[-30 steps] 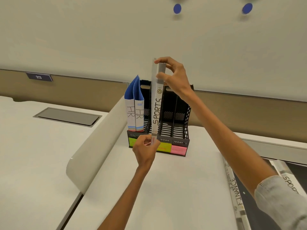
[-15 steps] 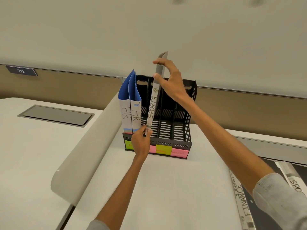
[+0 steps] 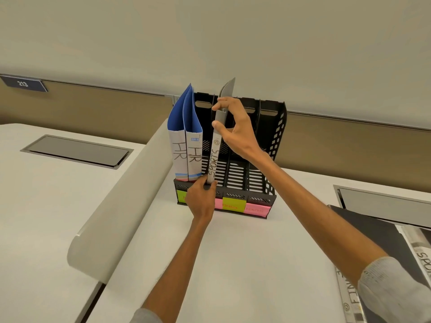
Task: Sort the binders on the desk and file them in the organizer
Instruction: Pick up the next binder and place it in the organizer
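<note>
A black slotted organizer (image 3: pixel 275 141) stands on the white desk, with coloured sticky labels along its front. Two blue binders marked HR (image 3: pixel 186 141) stand in its leftmost slot. A thin grey binder marked SPORTS (image 3: pixel 215 157) leans upright in the second slot, its top tilted to the right. My right hand (image 3: pixel 235 127) pinches its upper spine. My left hand (image 3: pixel 201 198) grips its bottom end at the organizer's front lip. More binders, marked FINANCE (image 3: pixel 349 297) and SPORTS (image 3: pixel 423 259), lie flat at the lower right.
A curved white divider panel (image 3: pixel 121 206) runs along the desk's left side, beside the organizer. A grey cable hatch (image 3: pixel 77 150) sits in the neighbouring desk, another hatch (image 3: pixel 384 203) at the right. A wall plate reads 213 (image 3: pixel 23 83).
The SPORTS binder has gone down and into the second slot, tilting rightward at its top. Both hands moved with it. My view has tipped downward.
</note>
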A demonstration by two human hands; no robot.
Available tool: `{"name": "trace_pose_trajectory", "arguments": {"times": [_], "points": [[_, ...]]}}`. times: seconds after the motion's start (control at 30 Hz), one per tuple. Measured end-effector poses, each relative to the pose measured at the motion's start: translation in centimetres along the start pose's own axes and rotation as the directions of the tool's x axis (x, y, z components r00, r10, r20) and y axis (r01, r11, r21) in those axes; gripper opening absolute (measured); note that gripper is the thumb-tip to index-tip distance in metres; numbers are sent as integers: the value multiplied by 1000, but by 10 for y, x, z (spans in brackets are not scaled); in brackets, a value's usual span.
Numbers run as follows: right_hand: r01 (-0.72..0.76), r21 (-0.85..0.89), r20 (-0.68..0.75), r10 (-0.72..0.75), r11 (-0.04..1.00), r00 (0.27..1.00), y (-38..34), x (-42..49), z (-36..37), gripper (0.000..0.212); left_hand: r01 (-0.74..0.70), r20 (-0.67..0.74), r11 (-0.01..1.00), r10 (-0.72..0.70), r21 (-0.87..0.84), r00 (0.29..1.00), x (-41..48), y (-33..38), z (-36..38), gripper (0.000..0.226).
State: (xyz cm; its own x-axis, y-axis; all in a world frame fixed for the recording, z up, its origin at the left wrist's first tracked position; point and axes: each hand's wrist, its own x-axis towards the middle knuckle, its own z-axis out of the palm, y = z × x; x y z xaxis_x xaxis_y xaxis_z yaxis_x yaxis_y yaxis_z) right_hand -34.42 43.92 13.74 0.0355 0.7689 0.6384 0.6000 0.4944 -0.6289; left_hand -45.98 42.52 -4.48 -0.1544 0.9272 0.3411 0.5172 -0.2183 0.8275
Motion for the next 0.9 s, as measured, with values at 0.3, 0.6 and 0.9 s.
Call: {"name": "trace_pose_trajectory", "arguments": {"times": [0.3,0.6,0.9], "points": [[-30,-21,177,34,999,984,21,-12,12,29,65,-115,998,-63,13,991,-8,-3,-8,33],[-47,-9,191,48,999,980,29,-17,22,34,41,-74,995,-34,93,997,-2,-6,-15,33],[-89,26,227,81,996,971,32,-27,15,64,77,-49,994,-74,77,996,-4,-2,-17,36]]}}
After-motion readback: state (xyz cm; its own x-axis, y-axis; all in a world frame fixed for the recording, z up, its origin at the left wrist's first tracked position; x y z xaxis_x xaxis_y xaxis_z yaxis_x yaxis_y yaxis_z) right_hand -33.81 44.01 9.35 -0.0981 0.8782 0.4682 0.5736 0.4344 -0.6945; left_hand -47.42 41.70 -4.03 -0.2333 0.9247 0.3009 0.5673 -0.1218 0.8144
